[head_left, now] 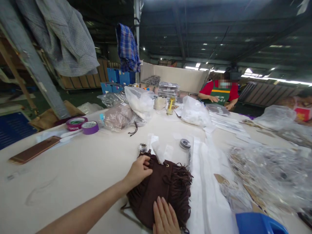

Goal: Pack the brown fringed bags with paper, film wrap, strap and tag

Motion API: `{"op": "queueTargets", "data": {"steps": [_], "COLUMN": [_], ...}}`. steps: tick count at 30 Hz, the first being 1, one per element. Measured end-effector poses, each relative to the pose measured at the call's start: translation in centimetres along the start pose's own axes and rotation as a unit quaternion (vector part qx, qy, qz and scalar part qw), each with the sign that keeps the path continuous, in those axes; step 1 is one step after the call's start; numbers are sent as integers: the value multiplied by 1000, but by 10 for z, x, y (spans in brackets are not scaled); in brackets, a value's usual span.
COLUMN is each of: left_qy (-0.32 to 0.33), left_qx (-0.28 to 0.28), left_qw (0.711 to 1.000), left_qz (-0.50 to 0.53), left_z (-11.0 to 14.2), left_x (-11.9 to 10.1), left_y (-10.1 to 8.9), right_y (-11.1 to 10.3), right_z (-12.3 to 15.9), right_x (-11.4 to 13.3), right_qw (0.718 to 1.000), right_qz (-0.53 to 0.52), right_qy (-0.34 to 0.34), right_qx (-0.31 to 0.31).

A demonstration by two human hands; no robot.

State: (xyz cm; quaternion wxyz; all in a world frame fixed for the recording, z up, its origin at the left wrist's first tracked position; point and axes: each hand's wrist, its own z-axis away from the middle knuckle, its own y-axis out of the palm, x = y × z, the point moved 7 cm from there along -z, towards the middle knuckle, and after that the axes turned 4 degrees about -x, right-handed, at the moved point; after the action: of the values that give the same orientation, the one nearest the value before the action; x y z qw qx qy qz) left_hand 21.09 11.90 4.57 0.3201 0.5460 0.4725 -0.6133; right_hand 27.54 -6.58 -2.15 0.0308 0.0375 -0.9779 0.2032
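Observation:
A dark brown fringed bag (156,188) lies on the pale table in front of me, with small metal eyelets near its top and fringe down its sides. At its upper left, my left hand (138,170) has its fingers curled on the top edge and the fringe. My right hand (165,216) rests flat on the lower front, fingers straight and close together. White packing material (159,152) sticks up at the bag's mouth. Just beyond it are a small clear tape roll (142,148) and a grey roll (185,144).
Purple tape rolls (90,127) and a brown phone-like slab (35,150) lie at left. Farther back are a bagged brown item (119,115), a glue bottle (171,106) and white plastic bags (195,112). Clear plastic packaging (268,172) and a blue container (259,223) are at right. A co-worker (219,91) stands opposite.

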Motion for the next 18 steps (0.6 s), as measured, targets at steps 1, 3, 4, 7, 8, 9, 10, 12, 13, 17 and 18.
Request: {"op": "queueTargets", "data": {"steps": [1, 3, 4, 7, 8, 9, 10, 12, 13, 17, 18], "left_qy": [-12, -18, -17, 2, 9, 28, 62, 192, 266, 352, 335], "left_qx": [-9, -5, 5, 57, 80, 108, 140, 218, 252, 346, 358], "left_qw": [1000, 999, 998, 997, 995, 992, 988, 954, 920, 807, 800], "left_qz": [19, 45, 52, 57, 58, 50, 29, -70, -138, -326, -345], "left_z": [-20, -51, -62, -69, -64, -55, -44, -12, 7, 50, 51], "left_x": [2, 3, 3, -5, -8, -12, -16, -26, -29, -19, -19], "left_y": [8, 28, 37, 51, 52, 51, 50, 50, 51, 58, 60], "right_y": [2, 7, 9, 12, 13, 13, 13, 10, 8, 7, 6], "right_z": [4, 11, 14, 19, 18, 18, 16, 12, 11, 10, 7], "right_x": [0, 1, 0, -6, -6, -4, -3, -2, -2, 0, 0], "right_qw": [1000, 999, 999, 999, 999, 999, 999, 999, 995, 986, 990], "right_qz": [7, 11, 11, 4, -1, -6, -9, -6, -4, -15, -19], "right_qy": [13, 1, -10, -35, -44, -50, -44, 13, 53, 127, 117], "right_qx": [-23, -36, -32, 1, 14, 21, 15, -43, -81, -107, -81]}}
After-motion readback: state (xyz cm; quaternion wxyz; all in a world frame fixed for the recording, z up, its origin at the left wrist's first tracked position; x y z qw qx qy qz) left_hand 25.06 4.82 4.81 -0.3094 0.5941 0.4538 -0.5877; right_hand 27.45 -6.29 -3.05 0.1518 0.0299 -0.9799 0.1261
